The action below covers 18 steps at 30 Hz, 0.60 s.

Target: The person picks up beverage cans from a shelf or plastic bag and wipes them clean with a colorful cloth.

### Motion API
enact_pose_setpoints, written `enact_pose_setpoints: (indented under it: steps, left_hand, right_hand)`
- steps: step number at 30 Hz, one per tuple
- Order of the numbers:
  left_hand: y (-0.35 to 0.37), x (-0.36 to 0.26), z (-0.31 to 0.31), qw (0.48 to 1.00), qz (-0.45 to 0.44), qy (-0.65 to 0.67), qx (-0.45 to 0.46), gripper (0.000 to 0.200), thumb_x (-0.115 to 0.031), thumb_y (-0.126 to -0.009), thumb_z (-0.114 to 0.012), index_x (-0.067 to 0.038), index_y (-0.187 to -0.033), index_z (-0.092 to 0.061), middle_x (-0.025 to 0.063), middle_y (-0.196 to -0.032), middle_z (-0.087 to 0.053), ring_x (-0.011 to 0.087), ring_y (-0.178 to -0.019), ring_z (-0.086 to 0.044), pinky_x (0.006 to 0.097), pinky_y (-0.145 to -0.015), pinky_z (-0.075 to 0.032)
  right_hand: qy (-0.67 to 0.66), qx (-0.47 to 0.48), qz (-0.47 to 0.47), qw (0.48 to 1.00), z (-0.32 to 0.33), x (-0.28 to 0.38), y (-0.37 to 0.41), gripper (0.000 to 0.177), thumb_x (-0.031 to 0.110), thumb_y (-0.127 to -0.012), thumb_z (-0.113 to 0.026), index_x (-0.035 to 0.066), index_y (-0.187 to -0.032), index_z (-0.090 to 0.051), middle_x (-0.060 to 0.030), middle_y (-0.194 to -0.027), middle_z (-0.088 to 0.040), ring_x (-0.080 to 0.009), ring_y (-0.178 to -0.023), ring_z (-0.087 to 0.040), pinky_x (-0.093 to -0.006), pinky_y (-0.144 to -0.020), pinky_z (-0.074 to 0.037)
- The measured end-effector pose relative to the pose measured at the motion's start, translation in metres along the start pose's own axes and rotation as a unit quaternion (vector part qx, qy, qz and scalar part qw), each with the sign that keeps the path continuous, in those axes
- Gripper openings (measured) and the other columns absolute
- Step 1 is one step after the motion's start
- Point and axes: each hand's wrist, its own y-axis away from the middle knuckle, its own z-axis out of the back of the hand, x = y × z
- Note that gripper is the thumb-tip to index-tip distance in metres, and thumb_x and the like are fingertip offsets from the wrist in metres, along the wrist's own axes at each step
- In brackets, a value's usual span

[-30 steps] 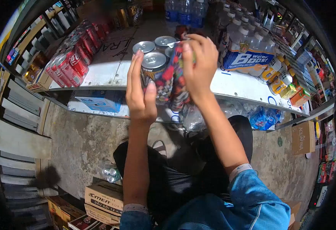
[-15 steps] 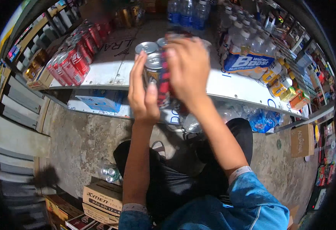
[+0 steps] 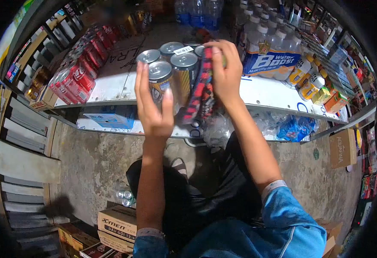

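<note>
A group of drink cans (image 3: 159,71) with silver tops and gold and dark sides stands upright at the shelf's front edge. A white barcode label lies across their tops. My left hand (image 3: 154,107) is against the front left of the cans, fingers stretched out and thumb apart. My right hand (image 3: 227,71) grips a red-and-black checked cloth (image 3: 201,94) along the right side of the cans. The cloth hangs down past the shelf edge and hides part of the rightmost cans.
Red cola cans (image 3: 79,79) line the left of the shelf (image 3: 119,88). Water Boost bottles (image 3: 272,60) and yellow bottles (image 3: 311,86) stand on the right. Clear bottles with blue labels (image 3: 198,15) are behind. Cardboard boxes (image 3: 117,221) sit on the floor at lower left.
My right hand and the cloth have shifted from the front of the cans to their right side, uncovering more tops. My left hand has moved slightly left and down, and the view has shifted a little.
</note>
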Motion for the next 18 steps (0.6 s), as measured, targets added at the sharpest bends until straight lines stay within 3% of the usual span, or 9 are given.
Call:
enact_pose_setpoints:
  steps: [2, 5, 7, 10, 14, 16, 18]
  left_hand:
    - [-0.001, -0.003, -0.004, 0.999, -0.014, -0.050, -0.001, 0.055, -0.011, -0.108, -0.041, 0.006, -0.159, -0.029, 0.0276, -0.163, -0.034, 0.0404, -0.152, -0.035, 0.0473, -0.126, -0.025]
    - [-0.001, 0.000, -0.006, 0.999, -0.001, -0.034, -0.007, 0.053, -0.014, -0.110, -0.039, 0.006, -0.159, -0.030, 0.0288, -0.163, -0.034, 0.0407, -0.152, -0.034, 0.0472, -0.126, -0.024]
    - [-0.006, 0.006, -0.006, 1.000, 0.010, -0.014, -0.010, 0.053, -0.022, -0.113, -0.035, 0.003, -0.159, -0.030, 0.0258, -0.163, -0.035, 0.0378, -0.153, -0.034, 0.0460, -0.126, -0.023]
    - [-0.022, 0.030, -0.001, 0.994, 0.097, 0.043, 0.003, 0.055, -0.035, -0.116, -0.027, -0.004, -0.161, -0.031, 0.0178, -0.164, -0.038, 0.0315, -0.153, -0.033, 0.0418, -0.126, -0.022]
    - [-0.042, 0.056, 0.005, 0.993, 0.117, -0.024, -0.013, 0.058, -0.041, -0.115, -0.034, -0.003, -0.157, -0.041, 0.0193, -0.159, -0.044, 0.0305, -0.149, -0.040, 0.0417, -0.123, -0.027]
    - [-0.046, 0.043, 0.008, 0.976, 0.110, -0.180, -0.046, 0.059, -0.043, -0.114, -0.040, -0.002, -0.156, -0.043, 0.0205, -0.155, -0.048, 0.0313, -0.145, -0.044, 0.0419, -0.122, -0.030]
    - [-0.037, 0.023, 0.003, 0.977, 0.152, -0.147, -0.037, 0.060, -0.042, -0.113, -0.041, -0.001, -0.156, -0.042, 0.0211, -0.155, -0.048, 0.0318, -0.145, -0.045, 0.0420, -0.121, -0.030]
  right_hand:
    - [-0.149, -0.015, -0.145, 0.978, -0.008, -0.008, 0.001, 0.028, 0.020, -0.108, -0.052, 0.002, -0.106, -0.073, -0.0138, -0.106, -0.070, -0.0263, -0.099, -0.067, -0.0351, -0.090, -0.049]
    - [-0.178, -0.057, -0.190, 0.964, -0.012, -0.003, 0.008, 0.028, 0.019, -0.107, -0.052, 0.001, -0.105, -0.073, -0.0125, -0.102, -0.070, -0.0248, -0.098, -0.067, -0.0355, -0.090, -0.049]
    - [-0.173, -0.077, -0.164, 0.968, -0.011, 0.005, 0.011, 0.027, 0.018, -0.107, -0.053, -0.001, -0.104, -0.072, -0.0136, -0.101, -0.069, -0.0267, -0.097, -0.067, -0.0360, -0.091, -0.049]
    - [-0.096, -0.098, -0.044, 0.990, -0.002, 0.017, 0.019, 0.020, 0.013, -0.105, -0.059, -0.002, -0.104, -0.072, -0.0158, -0.102, -0.069, -0.0299, -0.097, -0.067, -0.0377, -0.089, -0.051]
    - [-0.148, -0.025, 0.018, 0.988, 0.009, 0.027, 0.017, 0.016, 0.011, -0.103, -0.061, 0.000, -0.104, -0.073, -0.0151, -0.104, -0.070, -0.0296, -0.100, -0.068, -0.0386, -0.091, -0.052]
    - [-0.140, -0.065, -0.019, 0.988, 0.005, 0.018, 0.014, 0.018, 0.012, -0.104, -0.060, 0.000, -0.104, -0.073, -0.0145, -0.104, -0.070, -0.0285, -0.101, -0.067, -0.0381, -0.091, -0.052]
    - [-0.140, -0.119, -0.108, 0.977, 0.000, 0.005, 0.005, 0.023, 0.016, -0.107, -0.056, 0.000, -0.107, -0.072, -0.0120, -0.104, -0.070, -0.0228, -0.102, -0.066, -0.0370, -0.089, -0.051]
